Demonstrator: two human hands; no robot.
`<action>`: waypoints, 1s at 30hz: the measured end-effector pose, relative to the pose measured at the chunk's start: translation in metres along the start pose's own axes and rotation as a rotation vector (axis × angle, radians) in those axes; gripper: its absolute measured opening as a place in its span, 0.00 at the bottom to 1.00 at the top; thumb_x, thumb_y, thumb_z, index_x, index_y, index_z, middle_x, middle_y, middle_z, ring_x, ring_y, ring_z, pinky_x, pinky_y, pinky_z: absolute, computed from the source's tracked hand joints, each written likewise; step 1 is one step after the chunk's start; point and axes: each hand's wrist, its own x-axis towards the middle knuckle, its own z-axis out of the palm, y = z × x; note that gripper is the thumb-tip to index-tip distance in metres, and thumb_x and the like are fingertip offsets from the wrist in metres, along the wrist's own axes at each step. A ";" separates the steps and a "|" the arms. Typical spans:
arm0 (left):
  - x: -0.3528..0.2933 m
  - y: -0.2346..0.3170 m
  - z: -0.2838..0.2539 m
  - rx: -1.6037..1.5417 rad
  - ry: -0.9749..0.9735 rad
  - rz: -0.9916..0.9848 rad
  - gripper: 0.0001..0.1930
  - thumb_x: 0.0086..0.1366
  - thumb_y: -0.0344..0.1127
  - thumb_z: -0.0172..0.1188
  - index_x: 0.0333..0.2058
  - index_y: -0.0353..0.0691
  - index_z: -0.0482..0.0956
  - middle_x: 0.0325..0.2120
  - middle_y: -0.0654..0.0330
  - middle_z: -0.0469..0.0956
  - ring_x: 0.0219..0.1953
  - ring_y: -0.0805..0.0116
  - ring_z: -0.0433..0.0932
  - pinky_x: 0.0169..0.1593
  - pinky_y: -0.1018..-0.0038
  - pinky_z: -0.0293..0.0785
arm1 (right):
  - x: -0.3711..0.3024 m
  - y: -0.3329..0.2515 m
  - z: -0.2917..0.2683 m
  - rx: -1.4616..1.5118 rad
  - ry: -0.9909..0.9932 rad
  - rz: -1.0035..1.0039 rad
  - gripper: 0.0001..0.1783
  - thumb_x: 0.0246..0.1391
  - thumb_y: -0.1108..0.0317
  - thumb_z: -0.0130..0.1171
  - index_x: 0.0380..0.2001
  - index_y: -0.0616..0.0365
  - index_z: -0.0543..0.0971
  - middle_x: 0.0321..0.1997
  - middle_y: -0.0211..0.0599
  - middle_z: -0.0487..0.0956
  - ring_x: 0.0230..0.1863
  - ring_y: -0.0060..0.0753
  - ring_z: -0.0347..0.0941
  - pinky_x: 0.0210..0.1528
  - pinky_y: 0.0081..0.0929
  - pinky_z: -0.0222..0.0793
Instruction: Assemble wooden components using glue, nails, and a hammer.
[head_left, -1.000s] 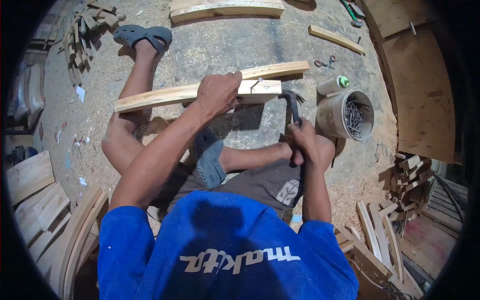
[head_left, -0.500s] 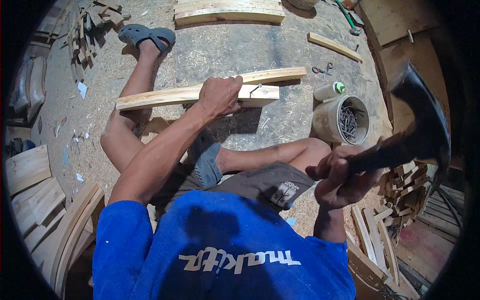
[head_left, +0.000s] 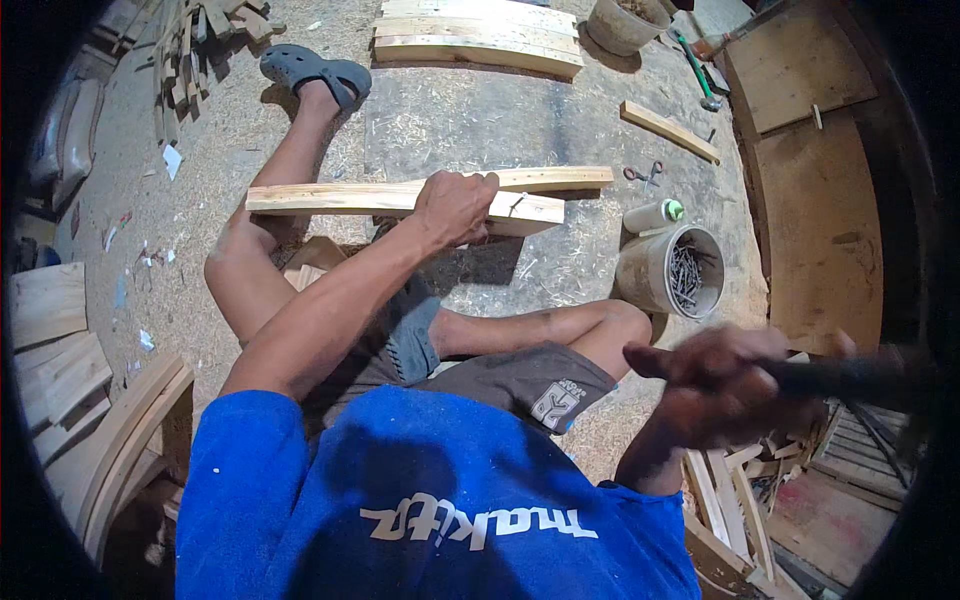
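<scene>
My left hand is closed around a pale wooden piece, which lies across my raised leg. Near that piece's right end a nail sticks up, slightly tilted. Just behind, a second curved wooden piece extends past it to the right; whether the two touch is hidden by my hand. At the right, my right hand grips a hammer by its dark handle. Motion smears that hand, and the hammer's head is lost in the dark rim.
Beyond my right knee stands a bucket of nails, with a green-capped bottle beside it. Scissors, a wooden strip and a green-handled hammer lie farther off. Stacked boards sit at the far side.
My right hand has swung the hammer outward and down to the right, its head leaving clear view. My left hand still holds the wood; the whole view has shifted slightly.
</scene>
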 end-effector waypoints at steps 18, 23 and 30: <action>-0.002 -0.002 0.011 0.024 0.083 0.025 0.17 0.49 0.36 0.73 0.34 0.35 0.77 0.26 0.50 0.85 0.29 0.52 0.88 0.31 0.60 0.84 | -0.012 0.046 0.014 -1.137 -0.848 0.757 0.25 0.66 0.71 0.54 0.66 0.60 0.70 0.43 0.55 0.79 0.43 0.49 0.77 0.52 0.41 0.74; -0.002 -0.003 0.012 0.014 0.092 0.009 0.18 0.53 0.41 0.71 0.36 0.36 0.76 0.27 0.51 0.83 0.30 0.49 0.86 0.32 0.54 0.82 | 0.004 0.018 0.015 -0.662 -0.225 0.190 0.23 0.69 0.67 0.54 0.63 0.65 0.72 0.46 0.50 0.80 0.40 0.40 0.77 0.44 0.34 0.72; -0.002 -0.004 0.015 -0.001 0.073 0.008 0.21 0.51 0.40 0.74 0.38 0.37 0.76 0.28 0.51 0.84 0.31 0.49 0.86 0.33 0.56 0.83 | -0.013 0.048 0.013 -1.043 -0.648 0.220 0.25 0.65 0.61 0.57 0.63 0.57 0.70 0.28 0.46 0.78 0.27 0.40 0.76 0.29 0.35 0.69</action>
